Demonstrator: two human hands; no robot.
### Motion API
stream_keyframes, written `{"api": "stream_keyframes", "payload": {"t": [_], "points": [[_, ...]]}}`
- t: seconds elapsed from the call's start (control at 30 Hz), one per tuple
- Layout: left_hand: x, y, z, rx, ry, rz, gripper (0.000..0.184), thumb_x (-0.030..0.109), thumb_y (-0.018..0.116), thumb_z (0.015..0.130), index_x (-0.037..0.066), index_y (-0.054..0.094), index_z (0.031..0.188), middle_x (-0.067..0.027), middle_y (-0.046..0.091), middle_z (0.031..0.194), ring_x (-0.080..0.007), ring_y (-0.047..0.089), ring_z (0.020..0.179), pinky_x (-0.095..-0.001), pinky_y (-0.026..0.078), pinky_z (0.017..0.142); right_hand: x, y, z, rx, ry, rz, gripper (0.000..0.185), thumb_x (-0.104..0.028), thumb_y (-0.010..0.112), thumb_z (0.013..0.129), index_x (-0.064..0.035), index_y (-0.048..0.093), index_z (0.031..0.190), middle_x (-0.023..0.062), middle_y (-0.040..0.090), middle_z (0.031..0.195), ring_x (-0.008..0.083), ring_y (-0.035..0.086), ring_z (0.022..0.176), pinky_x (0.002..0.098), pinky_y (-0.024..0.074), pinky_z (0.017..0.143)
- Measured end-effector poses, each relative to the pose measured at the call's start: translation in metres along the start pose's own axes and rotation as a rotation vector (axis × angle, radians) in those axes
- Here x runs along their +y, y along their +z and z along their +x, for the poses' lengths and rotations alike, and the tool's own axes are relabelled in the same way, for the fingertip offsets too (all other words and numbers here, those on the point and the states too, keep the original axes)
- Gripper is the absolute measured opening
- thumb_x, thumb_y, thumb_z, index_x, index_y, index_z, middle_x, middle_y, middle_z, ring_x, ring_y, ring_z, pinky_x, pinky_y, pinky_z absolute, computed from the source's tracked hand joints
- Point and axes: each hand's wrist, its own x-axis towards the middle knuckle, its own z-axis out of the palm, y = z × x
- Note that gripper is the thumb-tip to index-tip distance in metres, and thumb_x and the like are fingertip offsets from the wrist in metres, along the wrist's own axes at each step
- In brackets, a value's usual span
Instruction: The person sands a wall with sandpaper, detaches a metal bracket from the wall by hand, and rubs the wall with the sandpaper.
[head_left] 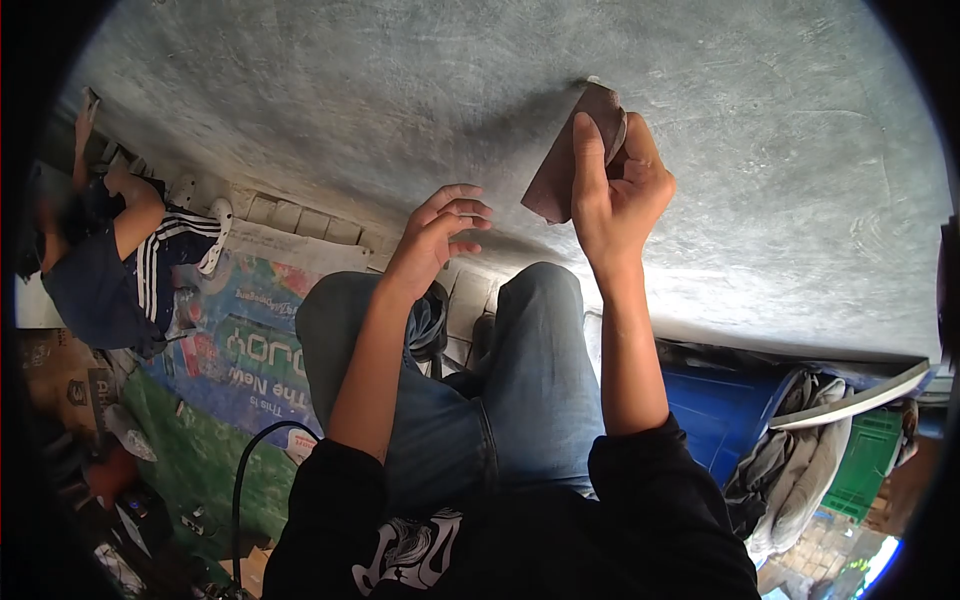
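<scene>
My right hand grips a folded brown sheet that looks like sandpaper, thumb on its near face and fingers behind it. The sheet is tilted, its upper end at the grey wall surface. To the left, my left hand is raised above my knee with its fingers apart and curled a little, holding nothing. It is near the wall; whether it touches the wall is unclear.
At the left another person crouches beside the wall, one arm raised to it. A printed banner covers the floor. A black cable curves at lower left. Right of me are a blue container, cloths and a green crate.
</scene>
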Motion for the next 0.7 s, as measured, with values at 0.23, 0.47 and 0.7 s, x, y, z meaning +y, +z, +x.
{"api": "stream_keyframes", "payload": {"t": [0.23, 0.47, 0.7], "points": [[0.0, 0.001, -0.001, -0.009, 0.02, -0.008, 0.04, 0.014, 0.047, 0.079, 0.009, 0.046, 0.119, -0.0059, 0.055, 0.105, -0.0158, 0.052, 0.098, -0.0288, 0.043, 0.076, 0.004, 0.006, -0.004, 0.049, -0.039, -0.017, 0.021, -0.008, 0.062, 0.081, -0.0025, 0.048, 0.066, 0.0051, 0.044, 0.046, 0.0045, 0.039, 0.042, 0.022, 0.0328, 0.039], [0.0, 0.001, -0.002, 0.008, 0.034, -0.038, 0.036, 0.013, 0.05, 0.08, 0.008, 0.049, 0.116, -0.0072, 0.056, 0.103, -0.0163, 0.054, 0.094, -0.0304, 0.045, 0.075, 0.012, 0.009, -0.005, 0.066, -0.115, -0.042, 0.02, -0.007, 0.063, 0.08, -0.0018, 0.049, 0.067, 0.0046, 0.046, 0.047, 0.0054, 0.042, 0.04, 0.0215, 0.0334, 0.038], [-0.003, -0.001, -0.001, -0.002, 0.031, -0.07, 0.034, 0.016, 0.049, 0.083, 0.009, 0.05, 0.116, -0.0062, 0.056, 0.103, -0.0159, 0.054, 0.095, -0.0299, 0.044, 0.075, 0.014, 0.009, -0.003, 0.079, -0.124, -0.014, 0.017, -0.007, 0.063, 0.081, -0.0013, 0.052, 0.07, 0.0039, 0.048, 0.048, 0.0035, 0.042, 0.043, 0.0203, 0.0338, 0.04]]}}
